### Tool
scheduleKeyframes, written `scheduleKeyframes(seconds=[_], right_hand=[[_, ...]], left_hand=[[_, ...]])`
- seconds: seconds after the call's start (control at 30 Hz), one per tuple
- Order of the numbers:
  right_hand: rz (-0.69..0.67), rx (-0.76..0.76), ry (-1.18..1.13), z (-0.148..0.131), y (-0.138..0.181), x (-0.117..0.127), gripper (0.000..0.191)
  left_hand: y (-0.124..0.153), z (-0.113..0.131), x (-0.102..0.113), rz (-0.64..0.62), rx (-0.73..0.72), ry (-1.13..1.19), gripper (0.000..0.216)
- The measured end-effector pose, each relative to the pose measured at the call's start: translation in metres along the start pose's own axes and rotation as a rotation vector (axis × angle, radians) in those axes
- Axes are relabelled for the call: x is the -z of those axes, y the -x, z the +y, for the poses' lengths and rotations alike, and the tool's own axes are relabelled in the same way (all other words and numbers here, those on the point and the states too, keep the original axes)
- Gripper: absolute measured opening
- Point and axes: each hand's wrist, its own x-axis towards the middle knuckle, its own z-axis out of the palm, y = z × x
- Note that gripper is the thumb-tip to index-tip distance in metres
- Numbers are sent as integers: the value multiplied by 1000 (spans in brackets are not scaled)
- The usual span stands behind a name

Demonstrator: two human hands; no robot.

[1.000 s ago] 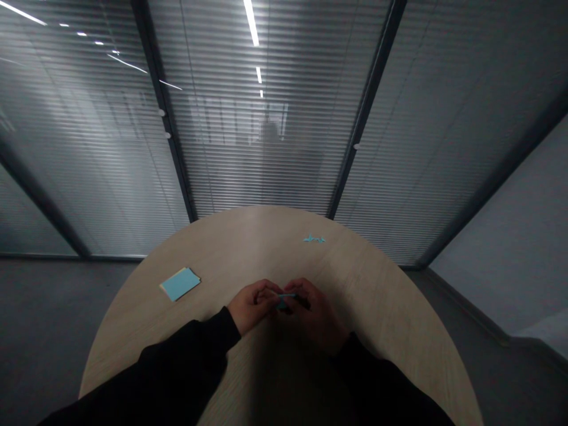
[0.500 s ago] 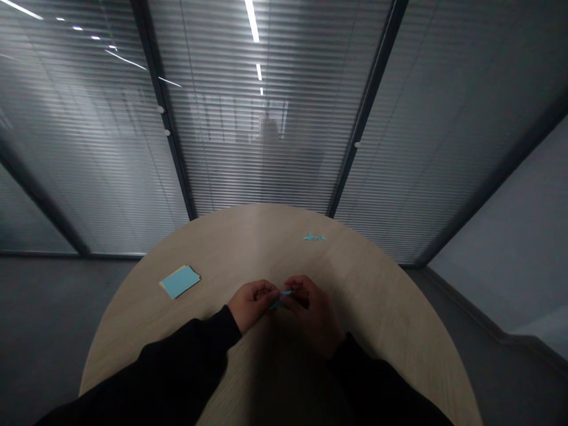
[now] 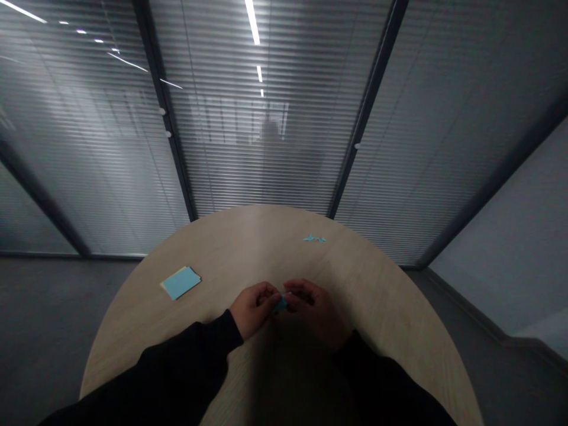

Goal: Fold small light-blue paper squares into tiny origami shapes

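Left hand [image 3: 252,309] and right hand [image 3: 316,311] half-closed, fingertips pinching a small blue folded paper [image 3: 280,305] from both sides. A blue paper stack [image 3: 180,283] lies beyond the left hand.

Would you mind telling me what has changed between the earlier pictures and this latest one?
The left hand and right hand have drawn slightly apart, and the blue paper between them looks more compact, its thin strip no longer showing. The stack of blue notes, the small blue paper figure and the round wooden table stayed as they were.
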Motion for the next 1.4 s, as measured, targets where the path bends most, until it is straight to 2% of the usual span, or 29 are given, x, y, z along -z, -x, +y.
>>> scheduleKeyframes(seconds=[0.13,0.4,0.6,1.03,1.27,1.4], right_hand=[[-17,-51,3,0,-1,1,33],[-20,-44,25,0,0,3,34],[-64,-3,32,-4,1,3,27],[-16,71,109,-5,4,-2,21],[98,54,120,-2,4,-6,19],[105,69,105,-1,5,-7,20]], left_hand=[[1,0,0,4,-15,9,39],[0,-6,0,-30,-10,80,38],[-3,-5,0,-66,0,169,42],[-1,5,-1,-82,32,171,45],[1,5,-2,-30,33,34,43],[2,7,-2,-13,4,-17,40]])
